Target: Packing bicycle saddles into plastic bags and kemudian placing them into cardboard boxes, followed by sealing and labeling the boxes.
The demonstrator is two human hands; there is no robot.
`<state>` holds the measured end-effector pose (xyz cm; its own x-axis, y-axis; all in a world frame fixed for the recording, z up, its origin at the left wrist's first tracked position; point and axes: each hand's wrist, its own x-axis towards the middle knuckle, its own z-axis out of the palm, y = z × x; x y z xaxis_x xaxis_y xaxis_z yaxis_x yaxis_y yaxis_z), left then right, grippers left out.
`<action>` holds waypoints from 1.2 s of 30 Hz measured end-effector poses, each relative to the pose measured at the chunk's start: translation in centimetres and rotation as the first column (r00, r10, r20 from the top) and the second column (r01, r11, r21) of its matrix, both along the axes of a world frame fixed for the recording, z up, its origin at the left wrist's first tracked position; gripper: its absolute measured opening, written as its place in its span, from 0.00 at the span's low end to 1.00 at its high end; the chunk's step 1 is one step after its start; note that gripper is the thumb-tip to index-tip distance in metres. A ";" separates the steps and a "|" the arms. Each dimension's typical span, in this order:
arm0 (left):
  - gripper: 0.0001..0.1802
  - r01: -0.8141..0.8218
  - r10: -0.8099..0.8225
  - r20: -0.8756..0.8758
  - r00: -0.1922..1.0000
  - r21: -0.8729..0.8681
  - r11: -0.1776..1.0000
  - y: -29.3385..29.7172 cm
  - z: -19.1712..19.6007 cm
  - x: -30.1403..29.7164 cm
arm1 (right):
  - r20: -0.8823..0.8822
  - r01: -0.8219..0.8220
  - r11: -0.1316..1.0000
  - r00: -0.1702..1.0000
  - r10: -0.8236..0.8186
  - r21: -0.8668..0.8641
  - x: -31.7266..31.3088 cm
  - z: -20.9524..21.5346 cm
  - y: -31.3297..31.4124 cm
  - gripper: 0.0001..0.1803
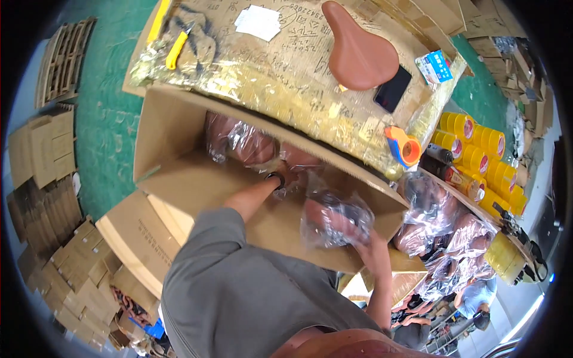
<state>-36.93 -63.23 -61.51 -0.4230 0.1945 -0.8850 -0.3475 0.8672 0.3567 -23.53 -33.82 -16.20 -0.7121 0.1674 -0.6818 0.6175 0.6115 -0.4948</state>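
Both arms reach into the open cardboard box (pixel 179 173), gripping bagged saddles (pixel 331 218).

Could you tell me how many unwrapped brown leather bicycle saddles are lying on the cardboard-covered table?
1: the bare brown leather bicycle saddle lies on the cardboard-covered table, beside a black phone. Other saddles are bagged in plastic, in the open cardboard box and beside it.

Grey short-sleeved shirt (pixel 239 298), loose, creased over back and shoulder. Forearms bare below sleeves. Dark band at left wrist (pixel 276 178). No gloves on either hand.
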 end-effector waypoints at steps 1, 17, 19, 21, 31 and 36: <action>0.48 -0.103 0.105 -0.124 0.987 0.018 0.994 -1.7 -3.5 0.1 | -0.101 -0.114 0.985 0.987 0.127 0.128 -3.2 -3.7 -2.0 0.18; 0.48 0.674 -0.674 -0.010 0.739 0.025 0.739 -10.4 13.1 -5.2 | -0.364 -0.271 0.944 0.873 0.323 0.187 -13.0 -20.0 -7.8 0.16; 0.44 0.611 -0.588 -0.194 0.785 0.088 0.787 -10.1 18.5 -4.6 | -0.171 0.169 0.901 0.952 -0.254 -0.400 -11.0 -3.5 -5.7 0.13; 0.43 0.489 -0.427 -0.306 0.851 0.163 0.857 -8.4 24.8 -3.7 | -0.731 0.544 0.835 0.603 -0.321 0.082 -3.2 -4.2 1.7 0.09; 0.36 0.415 -0.141 -0.573 0.807 0.383 0.825 0.6 44.1 8.3 | -0.505 0.212 0.908 0.863 -0.001 0.360 2.9 -19.5 29.6 0.39; 0.35 0.375 -0.159 -0.560 0.813 0.295 0.879 2.5 48.2 12.1 | -0.580 0.406 0.913 0.736 -0.349 -0.035 1.2 -17.5 24.3 0.54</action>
